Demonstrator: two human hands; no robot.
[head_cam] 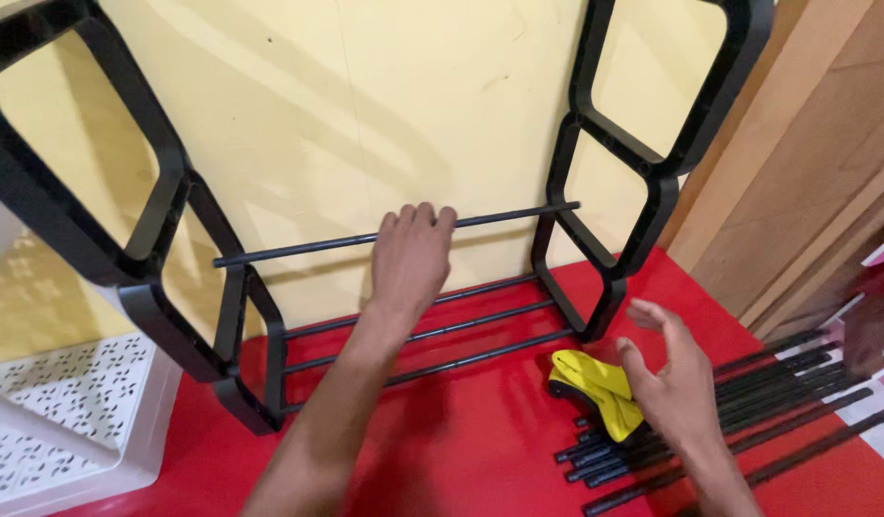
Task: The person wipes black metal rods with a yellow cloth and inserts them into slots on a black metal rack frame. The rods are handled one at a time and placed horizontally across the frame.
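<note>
At frame centre, the left hand (410,257) has its fingers curled over a thin, round black metal rod (394,235), its grip clamped on it. The rod runs level between two glossy black plastic side frames (155,287) with rounded openings, against a matte yellow wall (365,96). Lower right, the right hand (674,378) hovers with fingers spread apart, holding nothing, just above a bundle of loose black rods (748,412) and a yellow mallet head (600,388) on the shiny red floor (461,440).
</note>
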